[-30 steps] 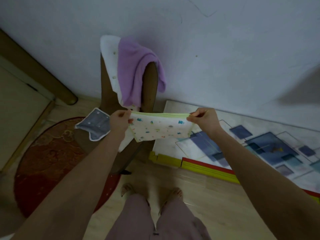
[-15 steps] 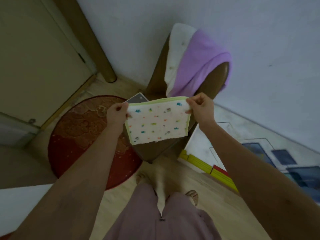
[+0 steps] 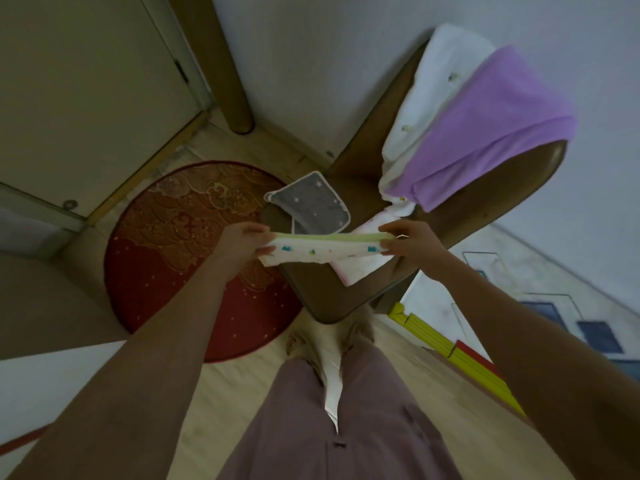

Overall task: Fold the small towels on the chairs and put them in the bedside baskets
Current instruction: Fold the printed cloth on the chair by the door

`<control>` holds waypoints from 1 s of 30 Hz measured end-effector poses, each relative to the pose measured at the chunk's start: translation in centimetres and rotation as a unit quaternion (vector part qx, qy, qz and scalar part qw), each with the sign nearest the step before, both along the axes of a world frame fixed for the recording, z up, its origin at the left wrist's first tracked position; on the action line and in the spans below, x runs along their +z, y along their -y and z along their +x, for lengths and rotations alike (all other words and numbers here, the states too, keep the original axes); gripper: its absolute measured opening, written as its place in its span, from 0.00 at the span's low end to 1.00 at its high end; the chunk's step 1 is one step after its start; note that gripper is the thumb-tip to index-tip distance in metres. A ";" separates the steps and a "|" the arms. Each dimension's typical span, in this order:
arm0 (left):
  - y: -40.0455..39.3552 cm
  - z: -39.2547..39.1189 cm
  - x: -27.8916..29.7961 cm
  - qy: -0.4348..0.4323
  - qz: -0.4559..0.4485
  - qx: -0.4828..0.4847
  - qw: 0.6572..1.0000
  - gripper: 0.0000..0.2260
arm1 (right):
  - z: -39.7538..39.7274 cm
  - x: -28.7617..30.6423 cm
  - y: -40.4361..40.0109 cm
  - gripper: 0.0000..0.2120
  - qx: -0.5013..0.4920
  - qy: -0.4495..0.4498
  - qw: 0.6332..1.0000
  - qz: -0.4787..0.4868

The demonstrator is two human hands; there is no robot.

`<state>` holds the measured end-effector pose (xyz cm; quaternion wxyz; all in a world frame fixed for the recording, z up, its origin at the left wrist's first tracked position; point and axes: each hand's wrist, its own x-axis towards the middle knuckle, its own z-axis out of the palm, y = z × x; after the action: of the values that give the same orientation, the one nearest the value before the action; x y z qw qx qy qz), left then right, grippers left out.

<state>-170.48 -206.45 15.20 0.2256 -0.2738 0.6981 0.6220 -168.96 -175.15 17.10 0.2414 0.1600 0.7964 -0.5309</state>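
Observation:
I hold a small white towel [image 3: 322, 252] with coloured dots and a green edge, stretched flat and nearly edge-on above the brown chair seat [image 3: 311, 289]. My left hand [image 3: 244, 242] pinches its left end and my right hand [image 3: 407, 242] pinches its right end. On the seat lie a grey star-patterned towel [image 3: 311, 202] and a white-and-pink towel [image 3: 363, 268], partly hidden under the held one. A purple towel [image 3: 485, 126] and a white towel [image 3: 426, 91] hang over the chair back. No basket is in view.
A round red rug [image 3: 180, 237] lies left of the chair. A door [image 3: 86, 81] and a wooden post [image 3: 221, 64] stand at the back left. A patterned play mat [image 3: 536, 317] with a yellow-red border covers the floor at right. My legs and feet are below.
The dotted towel hung facing me as a square; now it is tipped flat and looks like a narrow band. The view has shifted, and the chair sits further right.

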 end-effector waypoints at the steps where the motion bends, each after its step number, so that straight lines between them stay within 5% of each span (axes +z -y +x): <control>1: -0.2 -0.6 -0.1 -0.005 -0.007 0.000 1.000 0.11 | -0.8 -0.3 0.2 0.07 0.019 -0.001 1.000 0.023; 3: -0.9 -2.2 -0.1 -0.015 -0.023 0.005 1.000 0.11 | -2.9 -0.7 0.8 0.01 0.006 -0.009 0.999 0.042; 9: -2.2 -7.5 1.5 -0.084 -0.025 0.049 0.995 0.09 | -9.5 0.1 1.1 0.06 -0.085 -0.092 0.991 0.040; 15: -3.4 -8.8 0.6 -0.124 -0.013 0.037 0.992 0.07 | -10.9 0.4 -0.3 0.04 -0.033 -0.146 0.985 0.081; 19: -4.0 -7.1 -3.5 -0.121 -0.123 -0.061 0.983 0.08 | -10.1 -3.5 -1.0 0.07 -0.010 -0.115 0.989 0.096; 30: -6.3 2.1 -19.5 0.054 -0.160 -0.161 0.972 0.07 | -2.5 -20.1 -3.1 0.06 0.049 0.040 0.990 0.123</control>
<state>-168.37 -200.13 -4.28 0.3131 -0.2238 0.8103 0.4419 -171.42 -172.01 -3.00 0.2768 0.1703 0.8523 -0.4098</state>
